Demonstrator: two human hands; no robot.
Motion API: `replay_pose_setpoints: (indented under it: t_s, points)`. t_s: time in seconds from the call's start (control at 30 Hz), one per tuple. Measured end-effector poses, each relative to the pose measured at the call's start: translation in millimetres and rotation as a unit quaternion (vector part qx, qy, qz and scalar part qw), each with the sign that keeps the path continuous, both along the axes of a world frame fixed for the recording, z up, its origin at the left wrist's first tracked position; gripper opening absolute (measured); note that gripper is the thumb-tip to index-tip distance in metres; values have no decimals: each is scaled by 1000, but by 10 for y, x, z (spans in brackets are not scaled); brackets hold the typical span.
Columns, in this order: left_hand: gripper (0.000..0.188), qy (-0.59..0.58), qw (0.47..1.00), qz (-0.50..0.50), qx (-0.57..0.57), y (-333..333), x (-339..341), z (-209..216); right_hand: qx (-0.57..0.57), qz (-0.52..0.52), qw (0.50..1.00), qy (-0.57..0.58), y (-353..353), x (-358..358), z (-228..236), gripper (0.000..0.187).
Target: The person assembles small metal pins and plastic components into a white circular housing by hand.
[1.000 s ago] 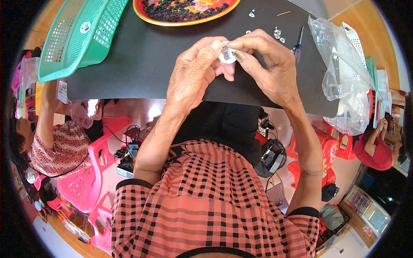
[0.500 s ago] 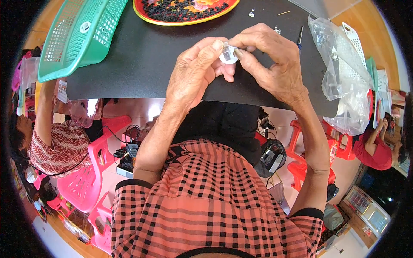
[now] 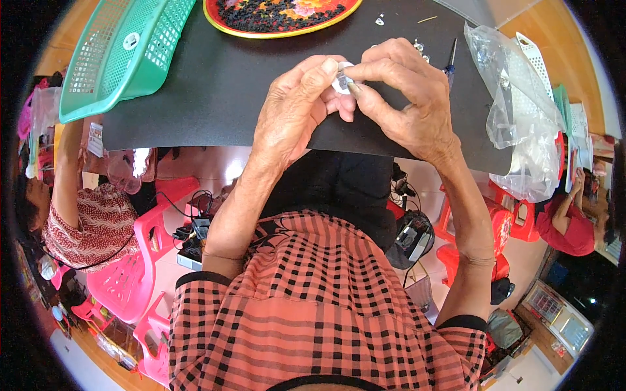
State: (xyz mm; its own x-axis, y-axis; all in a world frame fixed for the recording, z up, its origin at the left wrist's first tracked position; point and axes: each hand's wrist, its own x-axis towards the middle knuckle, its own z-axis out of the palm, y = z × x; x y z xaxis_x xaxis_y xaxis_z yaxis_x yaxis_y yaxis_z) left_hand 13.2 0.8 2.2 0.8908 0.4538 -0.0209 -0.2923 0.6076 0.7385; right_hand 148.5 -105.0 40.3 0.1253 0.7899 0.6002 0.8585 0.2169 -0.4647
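Note:
Between my two hands, above the black tabletop (image 3: 215,111), is a small round white piece (image 3: 341,81) with a clear or greyish middle; its exact kind I cannot make out. My left hand (image 3: 297,98) grips it by the left edge between thumb and fingers. From the other side my right hand (image 3: 407,91) pinches at its right edge with thumb and index finger, partly covering it. A round red tray (image 3: 287,31) with a yellow rim, holding many small black pieces, lies beyond my hands. To the right of my right hand is a thin screwdriver-like tool (image 3: 450,65) with a dark blue handle.
A green plastic basket (image 3: 120,85) stands at the table's left. Clear plastic bags (image 3: 515,124) cover the right edge. Small clear-and-metal bits (image 3: 380,19) lie at the back. Another person (image 3: 91,221) sits at left near a pink chair (image 3: 130,280); a person in red (image 3: 567,225) is far right.
The white piece has turned so that less of its face shows. My right hand has shifted slightly left, its thumb and index finger closer around the piece. My left hand stays nearly still.

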Motion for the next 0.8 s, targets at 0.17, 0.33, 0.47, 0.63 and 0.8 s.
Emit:
replay_pose_setpoints:
  t_s: [0.17, 0.33, 0.47, 0.63, 0.8]
  points:
    - [34, 25, 995, 52, 76, -83, 15, 0, 6, -50, 997, -53, -39, -72, -45, 17]
    - [34, 19, 997, 30, 62, -44, 6, 8, -32, -38, 997, 60, -55, -87, 8, 13]
    - [33, -1, 999, 17, 36, -27, 22, -36, -105, 8, 953, 285, -71, -106, 92, 14]
    - [32, 1, 999, 11, 39, -24, 38, -25, -45, -20, 998, -33, -58, -75, 150, 20]
    - [32, 23, 996, 38, 73, -69, 21, 16, -72, -27, 991, -114, -53, -117, 212, 26]
